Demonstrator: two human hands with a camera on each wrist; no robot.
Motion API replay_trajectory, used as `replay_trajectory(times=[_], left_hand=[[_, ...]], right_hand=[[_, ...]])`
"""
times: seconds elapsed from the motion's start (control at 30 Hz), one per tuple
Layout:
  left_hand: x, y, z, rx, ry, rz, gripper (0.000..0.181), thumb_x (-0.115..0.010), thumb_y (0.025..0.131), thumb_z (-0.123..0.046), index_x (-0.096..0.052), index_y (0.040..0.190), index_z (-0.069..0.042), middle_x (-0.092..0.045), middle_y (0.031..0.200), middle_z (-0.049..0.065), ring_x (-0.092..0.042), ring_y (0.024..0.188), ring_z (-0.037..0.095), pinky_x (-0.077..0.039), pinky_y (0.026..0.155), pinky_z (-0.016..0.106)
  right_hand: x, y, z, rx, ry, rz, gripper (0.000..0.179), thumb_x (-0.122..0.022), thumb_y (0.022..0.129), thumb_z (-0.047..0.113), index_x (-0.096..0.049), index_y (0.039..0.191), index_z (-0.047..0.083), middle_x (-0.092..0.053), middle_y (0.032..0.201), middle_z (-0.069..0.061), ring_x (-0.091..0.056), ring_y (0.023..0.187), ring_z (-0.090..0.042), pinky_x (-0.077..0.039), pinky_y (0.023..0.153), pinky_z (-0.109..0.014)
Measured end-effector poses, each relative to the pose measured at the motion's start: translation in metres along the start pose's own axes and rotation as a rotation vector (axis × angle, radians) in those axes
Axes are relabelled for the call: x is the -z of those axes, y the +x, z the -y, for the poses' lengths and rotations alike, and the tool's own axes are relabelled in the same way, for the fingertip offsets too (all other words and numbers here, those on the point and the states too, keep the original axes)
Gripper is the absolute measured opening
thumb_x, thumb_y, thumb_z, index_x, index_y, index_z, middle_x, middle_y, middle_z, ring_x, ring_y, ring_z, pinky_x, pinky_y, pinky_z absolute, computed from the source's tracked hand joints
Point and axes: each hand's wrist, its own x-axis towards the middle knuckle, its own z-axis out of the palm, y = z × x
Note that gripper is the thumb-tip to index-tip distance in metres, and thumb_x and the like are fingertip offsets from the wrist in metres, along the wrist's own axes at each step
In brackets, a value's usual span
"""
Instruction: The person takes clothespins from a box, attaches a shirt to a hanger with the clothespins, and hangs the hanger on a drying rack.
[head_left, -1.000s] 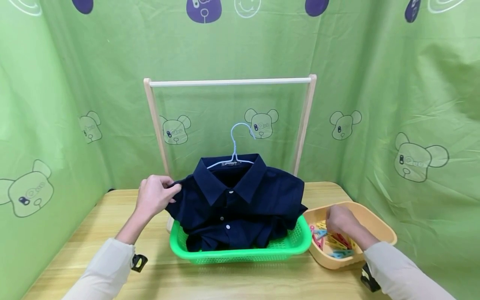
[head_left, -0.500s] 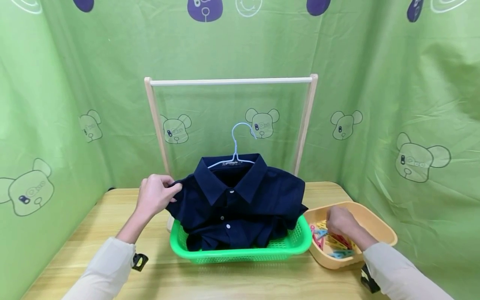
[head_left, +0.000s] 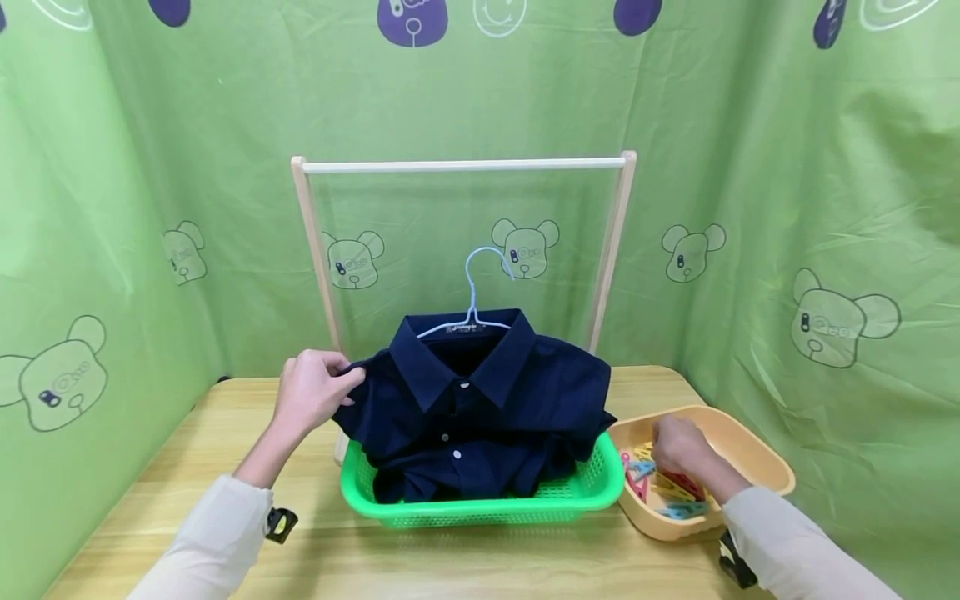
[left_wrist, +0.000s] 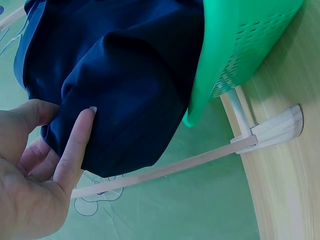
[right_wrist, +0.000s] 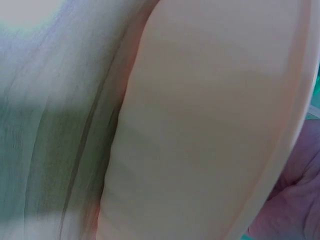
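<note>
With the thumb and fingers of my left hand, I pinch the edge of a dark blue shirt at its left shoulder side. In the left wrist view, my thumb and forefinger lie upon the cloth, and other fingers are partly behind it. The pale hanger sits in the collar, and its hook stands free above. The buttoned front of the shirt faces me, and its lower part is folded in a green basket, which stands on the middle of the wooden table. Behind it, toward the back edge of the table, a small rack stands upright, with one wooden post at each side and a white bar on top.

To the right, near the right edge of the table, is a tan box, just beside the end of the basket. My right hand is inside it with bent fingers, above pegs of yellow, blue and red; the fingertips are hidden, so I cannot tell if they hold one.
</note>
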Motion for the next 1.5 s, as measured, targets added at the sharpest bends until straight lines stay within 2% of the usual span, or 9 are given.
replay_trajectory(times=[0.33,0.77,1.23,1.5], left_hand=[[0.0006,0.0002,-0.0007,-0.004,-0.003,0.009,0.021,-0.068,0.089,-0.026,-0.076,0.073,-0.015,-0.074,0.065,0.000,-0.071,0.055,0.008,-0.050,0.057,0.032],[0.0014,0.0008,0.0000,0.002,0.003,0.014,0.022,-0.068,0.090,-0.027,-0.076,0.073,-0.016,-0.074,0.065,-0.001,-0.070,0.055,0.008,-0.050,0.056,0.032],[0.0011,0.0017,0.0006,-0.009,0.002,0.017,0.021,-0.068,0.089,-0.028,-0.075,0.072,-0.016,-0.073,0.063,-0.002,-0.071,0.055,0.008,-0.049,0.054,0.032],[0.0017,0.0021,0.0008,-0.015,0.014,0.008,0.022,-0.068,0.089,-0.027,-0.075,0.071,-0.017,-0.073,0.062,-0.003,-0.070,0.054,0.006,-0.051,0.059,0.033]], right_hand=[[-0.0009,0.0010,-0.0002,-0.014,0.004,-0.004,0.005,-0.059,0.083,0.000,-0.062,0.078,0.000,-0.057,0.074,-0.011,-0.054,0.067,-0.024,-0.045,0.056,-0.030],[-0.0032,0.0034,-0.0007,0.004,-0.021,-0.026,0.007,-0.056,0.078,-0.003,-0.057,0.074,0.003,-0.053,0.069,-0.010,-0.051,0.063,-0.023,-0.042,0.056,-0.030],[-0.0058,0.0023,-0.0037,0.011,0.033,-0.044,0.010,-0.054,0.073,-0.005,-0.056,0.070,0.004,-0.050,0.065,-0.008,-0.049,0.058,-0.021,-0.039,0.051,-0.028],[-0.0038,0.0036,-0.0065,0.009,0.039,-0.019,0.010,-0.054,0.074,-0.004,-0.057,0.070,0.004,-0.050,0.065,-0.006,-0.049,0.057,-0.020,-0.039,0.051,-0.027]])
